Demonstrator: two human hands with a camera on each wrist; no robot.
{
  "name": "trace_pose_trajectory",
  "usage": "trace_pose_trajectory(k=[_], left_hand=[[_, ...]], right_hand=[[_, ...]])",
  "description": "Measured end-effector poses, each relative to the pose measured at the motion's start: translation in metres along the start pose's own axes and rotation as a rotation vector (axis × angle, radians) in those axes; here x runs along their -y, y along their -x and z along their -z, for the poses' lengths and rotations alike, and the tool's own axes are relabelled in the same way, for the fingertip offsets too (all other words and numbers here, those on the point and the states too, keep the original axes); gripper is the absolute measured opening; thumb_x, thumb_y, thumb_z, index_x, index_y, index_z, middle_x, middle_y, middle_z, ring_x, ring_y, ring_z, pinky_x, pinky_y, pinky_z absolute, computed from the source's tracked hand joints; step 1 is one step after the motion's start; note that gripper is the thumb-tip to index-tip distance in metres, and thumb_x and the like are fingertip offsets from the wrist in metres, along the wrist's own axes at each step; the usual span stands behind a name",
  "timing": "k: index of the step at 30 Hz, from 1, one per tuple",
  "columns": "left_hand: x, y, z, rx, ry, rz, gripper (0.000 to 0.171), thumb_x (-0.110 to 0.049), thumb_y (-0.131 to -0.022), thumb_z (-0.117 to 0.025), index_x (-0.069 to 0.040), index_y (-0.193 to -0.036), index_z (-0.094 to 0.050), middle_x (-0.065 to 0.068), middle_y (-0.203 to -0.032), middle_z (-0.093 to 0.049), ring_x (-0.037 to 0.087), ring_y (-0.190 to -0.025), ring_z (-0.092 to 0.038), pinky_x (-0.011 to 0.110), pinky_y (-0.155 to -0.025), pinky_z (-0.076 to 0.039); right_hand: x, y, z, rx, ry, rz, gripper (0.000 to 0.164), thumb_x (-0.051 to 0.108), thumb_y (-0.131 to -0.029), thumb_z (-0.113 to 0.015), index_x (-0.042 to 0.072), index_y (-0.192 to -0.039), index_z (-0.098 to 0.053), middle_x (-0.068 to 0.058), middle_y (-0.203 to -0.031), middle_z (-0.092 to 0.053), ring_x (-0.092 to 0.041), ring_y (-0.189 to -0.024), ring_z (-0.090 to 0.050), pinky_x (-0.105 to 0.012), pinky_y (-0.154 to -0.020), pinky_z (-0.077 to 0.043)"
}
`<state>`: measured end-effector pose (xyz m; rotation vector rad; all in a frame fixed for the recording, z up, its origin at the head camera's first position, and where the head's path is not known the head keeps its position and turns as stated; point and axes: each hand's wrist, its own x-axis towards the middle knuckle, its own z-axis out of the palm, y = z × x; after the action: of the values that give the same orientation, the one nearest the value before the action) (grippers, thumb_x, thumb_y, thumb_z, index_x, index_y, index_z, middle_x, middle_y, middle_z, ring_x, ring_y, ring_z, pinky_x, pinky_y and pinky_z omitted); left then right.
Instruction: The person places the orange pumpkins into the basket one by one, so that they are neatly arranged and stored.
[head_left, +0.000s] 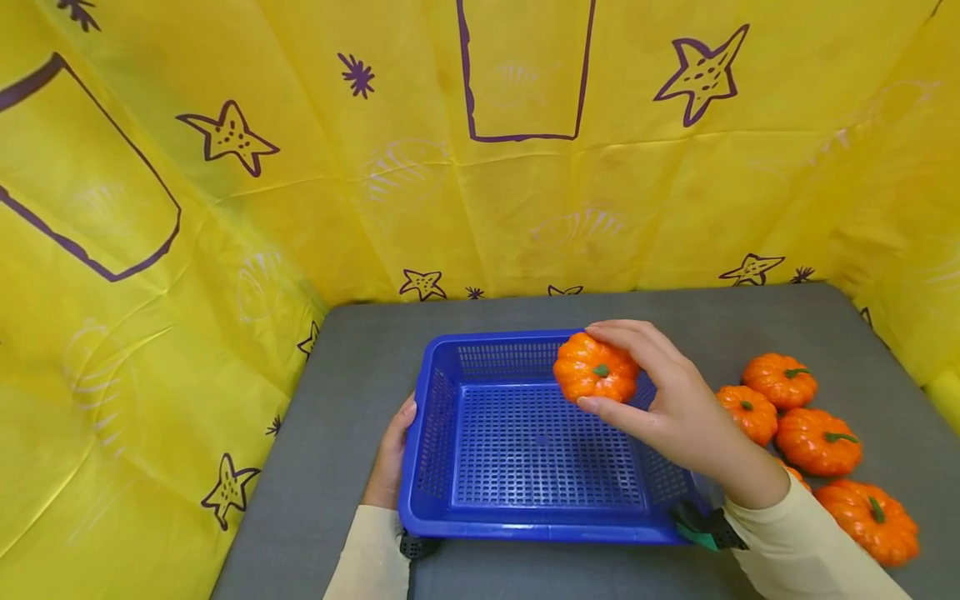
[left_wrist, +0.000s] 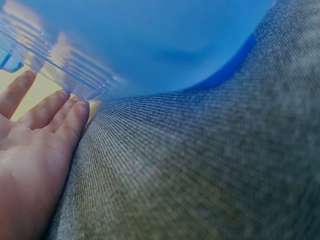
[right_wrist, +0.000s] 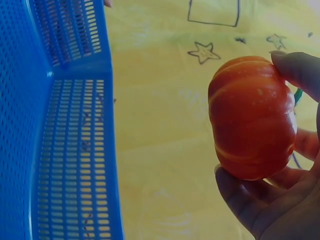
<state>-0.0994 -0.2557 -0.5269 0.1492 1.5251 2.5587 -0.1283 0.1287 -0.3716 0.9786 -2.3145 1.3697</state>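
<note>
My right hand (head_left: 675, 408) holds a small orange pumpkin (head_left: 596, 368) above the right part of a blue plastic basket (head_left: 547, 530). In the right wrist view, thumb and fingers of that hand (right_wrist: 285, 200) grip the ribbed pumpkin (right_wrist: 252, 117) from opposite sides, and a bit of green stem shows behind it. Along the basket's left wall lies my left hand (head_left: 392, 458), its fingers fairly straight. The left wrist view has the fingertips of this hand (left_wrist: 40, 145) right at the slotted basket wall (left_wrist: 75, 67). No pumpkin shows inside the basket.
To the right of the basket, several more orange pumpkins (head_left: 819, 442) lie grouped on the grey tabletop (head_left: 360, 367); my right forearm partly hides one. Yellow cloth (head_left: 300, 208) with purple starfish drawings hangs behind the table and at its sides.
</note>
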Motion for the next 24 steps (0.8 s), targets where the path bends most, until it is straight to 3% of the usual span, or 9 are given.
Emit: trace_pose_trajectory(k=[7,24], left_hand=[[0.002,-0.001,0.003,0.034,-0.009,-0.02,0.06,-0.038,-0.115,-0.04,-0.015,-0.171,-0.034,0.018,-0.156,-0.054,0.025,-0.125,-0.06,0.04,-0.101,-0.054],[-0.001,0.0,0.002,0.0,-0.04,0.011,0.063,-0.039,-0.115,-0.039,-0.015,-0.172,-0.028,0.025,-0.162,-0.044,0.029,-0.127,-0.059,0.044,-0.102,-0.054]], right_hand=[[-0.002,-0.009,-0.014,0.03,-0.017,0.002,0.071,0.01,-0.084,-0.095,0.015,-0.147,-0.064,-0.001,-0.146,-0.058,-0.02,-0.126,-0.057,-0.023,-0.094,-0.055],[0.003,-0.028,-0.043,0.102,-0.074,-0.025,0.064,0.022,-0.091,-0.092,0.018,-0.147,-0.063,0.003,-0.146,-0.056,-0.017,-0.122,-0.059,-0.038,-0.092,-0.059]])
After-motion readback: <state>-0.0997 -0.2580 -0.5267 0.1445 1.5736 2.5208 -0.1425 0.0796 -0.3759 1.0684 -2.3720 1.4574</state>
